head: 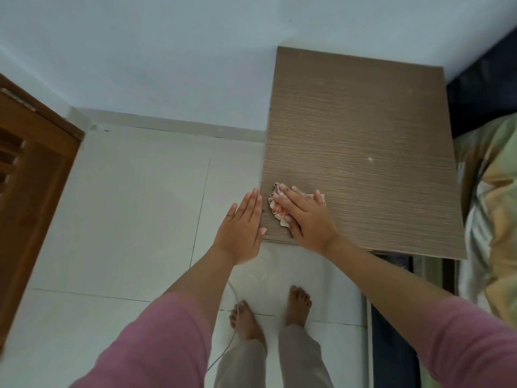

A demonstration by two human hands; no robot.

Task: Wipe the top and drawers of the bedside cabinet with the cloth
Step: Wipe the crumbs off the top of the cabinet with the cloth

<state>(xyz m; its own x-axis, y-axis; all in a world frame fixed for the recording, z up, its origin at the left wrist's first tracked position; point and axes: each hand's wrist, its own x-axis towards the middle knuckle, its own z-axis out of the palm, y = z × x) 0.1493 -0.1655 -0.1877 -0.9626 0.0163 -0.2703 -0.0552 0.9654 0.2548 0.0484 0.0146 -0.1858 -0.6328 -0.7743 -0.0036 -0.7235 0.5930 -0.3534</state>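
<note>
The bedside cabinet (363,141) shows its brown, wood-grained top from above; its drawers are hidden below the top. A crumpled white and orange cloth (277,210) lies near the top's front left corner. My right hand (305,219) presses flat on the cloth with straight fingers. My left hand (243,228) is held flat and upright beside the cabinet's left edge, fingers straight, its thumb touching the corner. A few pale specks dot the top further right.
A bed with patterned bedding (492,208) borders the cabinet's right side. A brown wooden door (30,175) stands at the left. White tiled floor (134,208) lies ahead, with my bare feet (268,312) and a thin white cable (232,331) on it.
</note>
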